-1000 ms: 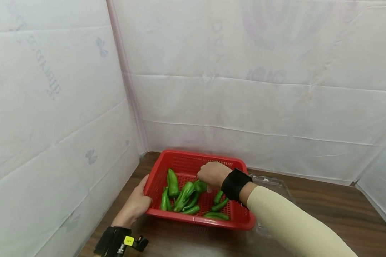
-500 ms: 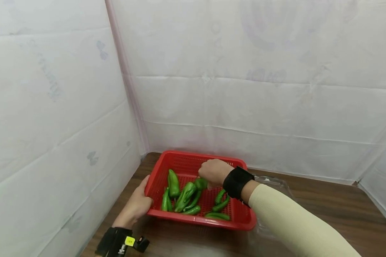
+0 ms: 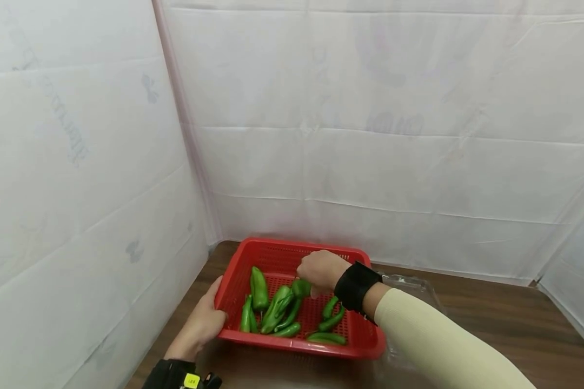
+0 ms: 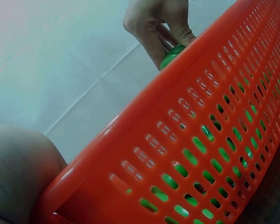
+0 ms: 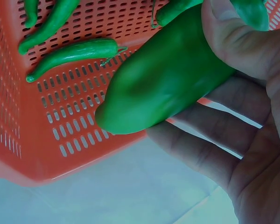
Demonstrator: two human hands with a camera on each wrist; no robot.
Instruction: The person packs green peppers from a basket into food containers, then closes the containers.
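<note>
A red perforated basket [image 3: 292, 249] sits on the wooden table and holds several green peppers [image 3: 260, 289]. My right hand [image 3: 321, 268] is over the basket's middle and grips a thick green pepper [image 3: 302, 287], seen close in the right wrist view as a green pepper [image 5: 165, 81] between thumb and fingers. My left hand [image 3: 201, 322] holds the basket's left rim. In the left wrist view the basket's wall [image 4: 200, 144] fills the frame, with the right hand [image 4: 158, 23] pinching the pepper [image 4: 171, 55] above its rim.
White sheeting walls stand close at the left and behind the basket. A clear plastic container [image 3: 413, 289] lies just right of the basket, partly behind my right forearm. Bare brown table [image 3: 516, 324] stretches to the right.
The view has shifted slightly, so the basket sits lower in the frame. My right hand still grips the pepper over the basket; the left hand stays on the rim.
</note>
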